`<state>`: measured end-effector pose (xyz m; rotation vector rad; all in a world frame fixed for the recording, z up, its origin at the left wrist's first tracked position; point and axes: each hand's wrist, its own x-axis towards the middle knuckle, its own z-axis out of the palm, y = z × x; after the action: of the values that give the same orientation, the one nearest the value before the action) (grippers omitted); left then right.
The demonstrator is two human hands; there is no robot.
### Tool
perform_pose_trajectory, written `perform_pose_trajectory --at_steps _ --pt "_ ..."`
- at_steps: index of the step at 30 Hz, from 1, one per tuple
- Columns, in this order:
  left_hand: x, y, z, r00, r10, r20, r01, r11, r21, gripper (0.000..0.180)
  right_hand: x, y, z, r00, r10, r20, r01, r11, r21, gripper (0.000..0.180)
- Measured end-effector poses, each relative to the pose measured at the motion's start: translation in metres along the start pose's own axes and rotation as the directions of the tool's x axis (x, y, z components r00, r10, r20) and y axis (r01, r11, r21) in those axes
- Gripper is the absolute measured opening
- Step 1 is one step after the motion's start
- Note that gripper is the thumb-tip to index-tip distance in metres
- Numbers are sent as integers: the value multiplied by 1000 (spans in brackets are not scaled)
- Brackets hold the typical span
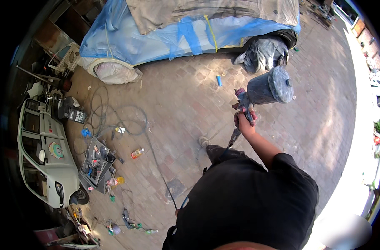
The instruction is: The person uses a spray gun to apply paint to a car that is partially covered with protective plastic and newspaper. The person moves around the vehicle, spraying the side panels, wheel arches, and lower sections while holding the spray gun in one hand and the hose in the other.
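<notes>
Spray gun (256,98) at 1 o'clock of frame, above brick floor (190,104). Right hand (245,120) closed round grip; left hand out of view. Likely top-heavy: cup (270,86) rigid, possibly slick with overspray. Hold at grip; hose (156,162) trails toward 7 o'clock.

1. We note the spray gun (245,106): pink-red body flecked with paint, its cup (270,86) dusty grey-blue.
2. We log the car cover (165,37) as translucent blue sheeting with darker blue tape strips and one yellow strip; tan cloth on top.
3. We record the small vehicle (46,154) as white with a round multicoloured emblem.
4. Brick floor (186,96): reddish-brown.
5. Shirt (248,204): black.
6. Bottle (137,153): orange.
</notes>
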<state>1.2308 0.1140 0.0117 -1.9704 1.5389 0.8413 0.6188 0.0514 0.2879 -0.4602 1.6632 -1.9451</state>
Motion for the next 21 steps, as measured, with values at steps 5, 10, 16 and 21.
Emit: perform_pose_trajectory --at_steps 5,10,16,21 --pt "17 16 -50 997 -62 35 64 997 -53 42 51 37 105 993 61 98 -53 995 -83 20" --pt "29 36 -126 949 -280 -147 255 952 -168 43 109 70 197 968 14 251 8 996 -87 25" --pt "78 43 -162 886 -447 -125 389 862 -324 47 158 70 357 898 84 432 -80 996 -27 20" --pt "166 53 -208 945 -326 -36 278 854 -440 60 181 71 486 863 45 503 -47 999 -8 27"
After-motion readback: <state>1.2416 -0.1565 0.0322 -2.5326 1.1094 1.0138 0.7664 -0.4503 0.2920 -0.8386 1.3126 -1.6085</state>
